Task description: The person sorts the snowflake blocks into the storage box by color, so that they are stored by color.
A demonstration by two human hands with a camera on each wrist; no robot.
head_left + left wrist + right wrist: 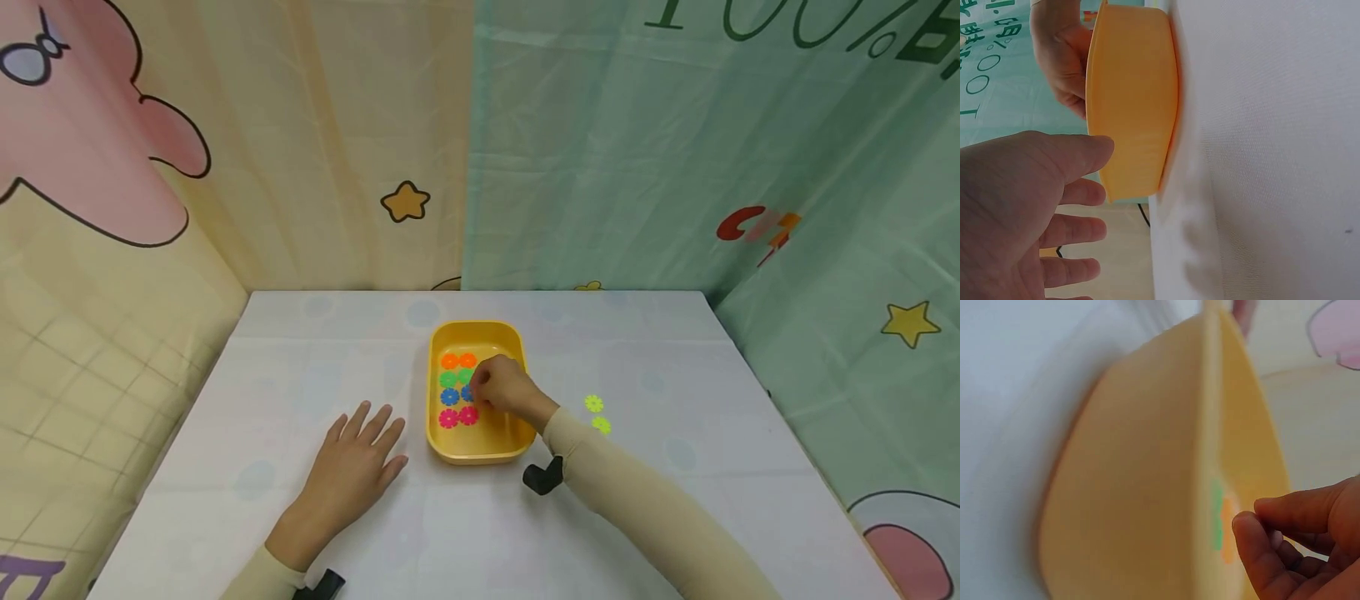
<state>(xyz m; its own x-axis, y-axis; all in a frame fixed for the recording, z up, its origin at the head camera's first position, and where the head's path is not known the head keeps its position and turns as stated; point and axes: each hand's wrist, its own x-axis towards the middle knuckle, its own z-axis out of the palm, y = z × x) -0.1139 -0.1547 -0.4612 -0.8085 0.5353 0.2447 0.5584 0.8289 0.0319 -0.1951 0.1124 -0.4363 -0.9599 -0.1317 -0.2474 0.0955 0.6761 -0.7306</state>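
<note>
A yellow tray holds small flower-shaped pieces in pairs: orange, green, blue and pink. Over the tray's right side is my right hand, partly covering the right-hand blue and green pieces. In the right wrist view its thumb and index fingertips come together with no piece visible between them. My left hand is spread at the tray's lower left, apart from it in the head view. Its fingers are straight and hold nothing.
Two yellow-green flower pieces lie on the white table to the right of the tray, beside my right forearm. Printed curtains hang behind the table and at its sides. Each wrist carries a black mount.
</note>
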